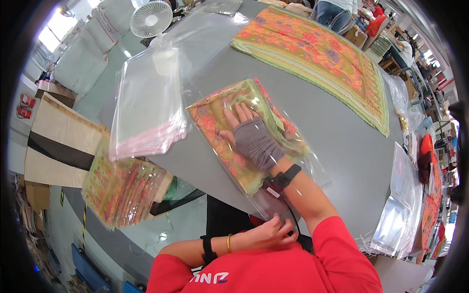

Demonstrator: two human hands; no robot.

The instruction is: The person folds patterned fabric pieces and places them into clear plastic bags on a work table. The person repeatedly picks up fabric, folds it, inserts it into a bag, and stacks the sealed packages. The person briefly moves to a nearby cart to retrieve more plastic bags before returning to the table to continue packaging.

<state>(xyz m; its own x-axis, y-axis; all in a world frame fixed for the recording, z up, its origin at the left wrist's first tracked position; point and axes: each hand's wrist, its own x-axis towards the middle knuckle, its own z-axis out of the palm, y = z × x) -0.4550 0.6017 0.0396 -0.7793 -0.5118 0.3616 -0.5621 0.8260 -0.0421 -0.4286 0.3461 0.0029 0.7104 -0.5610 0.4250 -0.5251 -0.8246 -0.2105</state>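
Observation:
A folded green and orange floral cloth lies on the grey table in a clear plastic bag. My right hand, in a grey fingerless glove, lies flat on the cloth with its fingers spread; I cannot tell whether it is inside the bag or on top of it. Close to my body, my left hand is closed, its fingertips at the near corner of the bag's loose plastic. A black strap and a gold bangle circle the left forearm; a black band sits on the right wrist.
Left of the cloth is a stack of clear bags. A large pile of floral cloths covers the far right of the table. Bagged cloths stand at lower left. A white fan is beyond; people work at far right.

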